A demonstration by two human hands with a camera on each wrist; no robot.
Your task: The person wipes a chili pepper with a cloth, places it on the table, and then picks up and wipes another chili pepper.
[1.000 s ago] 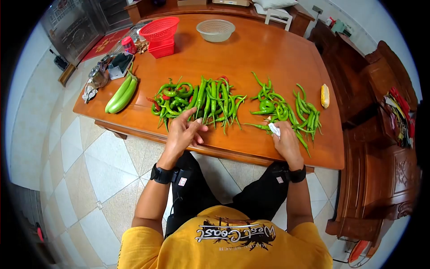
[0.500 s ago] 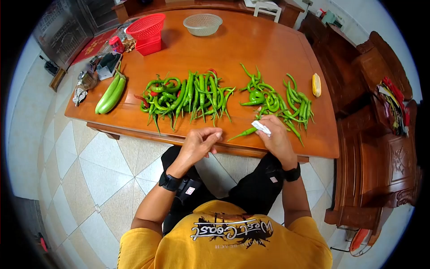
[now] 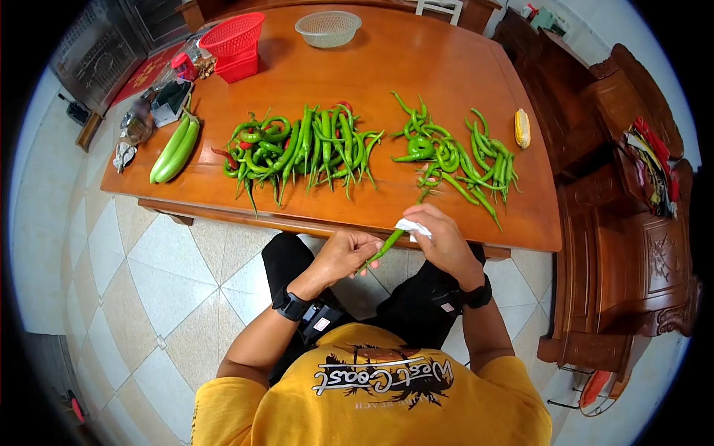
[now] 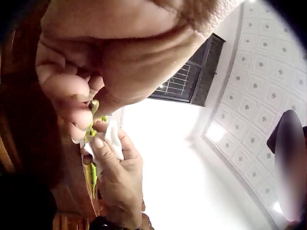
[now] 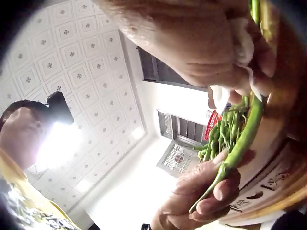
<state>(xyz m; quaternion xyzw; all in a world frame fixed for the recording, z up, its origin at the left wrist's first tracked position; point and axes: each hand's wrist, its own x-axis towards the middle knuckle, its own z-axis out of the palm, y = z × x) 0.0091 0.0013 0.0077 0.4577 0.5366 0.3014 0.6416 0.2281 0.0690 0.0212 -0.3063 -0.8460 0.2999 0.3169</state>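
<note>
A long green chili pepper (image 3: 390, 242) slants between both hands at the table's front edge. My left hand (image 3: 343, 256) pinches its stem end between thumb and fingers, as the right wrist view shows. In my right hand (image 3: 445, 241) a folded white tissue (image 3: 413, 229) is wrapped against the pepper, fingers closed round both. From the left wrist view, the tissue (image 4: 112, 141) covers the pepper's middle and the pepper's far end sticks out below it. Left of centre on the table lies a big heap of green and red peppers (image 3: 320, 145); a looser group of green peppers (image 3: 446, 154) lies to the right.
Two long green eggplants (image 3: 175, 151) lie at the table's left. A red basket (image 3: 232, 37) and a pale colander (image 3: 328, 30) stand at the back. A corn cob (image 3: 522, 129) rests near the right edge. Carved wooden chairs (image 3: 625, 245) stand beyond the table on the right.
The right hand, with tissue, has brought a green pepper from the right group toward the body. The left hand has moved from the big heap to the right and now grips the pepper's stem end.
</note>
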